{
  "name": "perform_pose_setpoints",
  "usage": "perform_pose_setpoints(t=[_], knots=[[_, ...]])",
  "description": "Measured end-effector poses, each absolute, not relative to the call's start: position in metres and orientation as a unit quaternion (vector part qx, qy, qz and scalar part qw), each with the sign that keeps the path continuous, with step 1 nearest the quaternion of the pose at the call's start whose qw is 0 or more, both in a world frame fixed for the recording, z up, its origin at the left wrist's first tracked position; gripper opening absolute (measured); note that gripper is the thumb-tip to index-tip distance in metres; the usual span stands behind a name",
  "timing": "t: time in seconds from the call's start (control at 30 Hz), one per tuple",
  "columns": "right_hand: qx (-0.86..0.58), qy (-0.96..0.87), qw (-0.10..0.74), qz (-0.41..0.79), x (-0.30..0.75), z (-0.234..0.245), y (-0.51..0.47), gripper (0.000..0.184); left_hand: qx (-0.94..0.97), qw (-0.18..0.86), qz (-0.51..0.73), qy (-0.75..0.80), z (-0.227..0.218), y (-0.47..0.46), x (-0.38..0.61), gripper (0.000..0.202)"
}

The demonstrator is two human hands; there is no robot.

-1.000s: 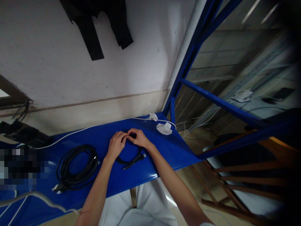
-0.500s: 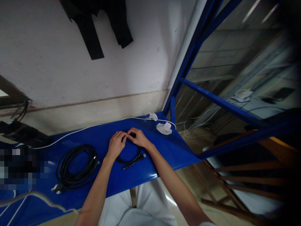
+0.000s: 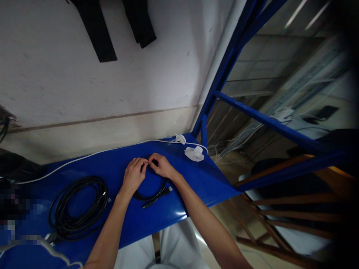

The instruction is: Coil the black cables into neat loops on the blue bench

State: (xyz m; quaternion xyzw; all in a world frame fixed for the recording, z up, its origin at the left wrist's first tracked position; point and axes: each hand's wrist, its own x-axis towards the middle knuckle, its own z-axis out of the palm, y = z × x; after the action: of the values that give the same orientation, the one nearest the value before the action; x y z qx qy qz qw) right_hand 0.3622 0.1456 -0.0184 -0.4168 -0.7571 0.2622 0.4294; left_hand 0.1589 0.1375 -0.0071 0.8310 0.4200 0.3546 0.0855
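A short black cable (image 3: 151, 198) lies in a loose loop on the blue table, its two plug ends towards me. At the loop's far side my left hand (image 3: 135, 173) and my right hand (image 3: 161, 165) meet, fingertips touching. Both are closed in a pinch on the cable there. Whatever else sits between the fingertips is too small to make out. Dark cable shows in the gap by the right thumb. To the left of my left forearm rests a larger coil of black cable (image 3: 77, 209), which neither hand touches.
The blue table (image 3: 207, 183) stands against a wall. Crumpled white pieces (image 3: 195, 153) and a white cord (image 3: 92, 153) lie along its back. A dark object (image 3: 18, 164) sits far left. A blue metal frame (image 3: 252, 110) and a wooden chair (image 3: 294, 215) are on the right.
The view has shifted slightly, so the table's left part sits lower and further left. My hands stay together at the loop, fingertips still pinched; the cable has hardly moved.
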Motion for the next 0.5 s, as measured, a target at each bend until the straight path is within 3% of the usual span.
perform_pose_setpoints(t=[0.5], knots=[[-0.439,-0.76,0.412,0.243,0.3604,-0.0191,0.1444,0.015,0.82,0.049,0.344,0.455,-0.0082,0.1371,0.1574,0.013]])
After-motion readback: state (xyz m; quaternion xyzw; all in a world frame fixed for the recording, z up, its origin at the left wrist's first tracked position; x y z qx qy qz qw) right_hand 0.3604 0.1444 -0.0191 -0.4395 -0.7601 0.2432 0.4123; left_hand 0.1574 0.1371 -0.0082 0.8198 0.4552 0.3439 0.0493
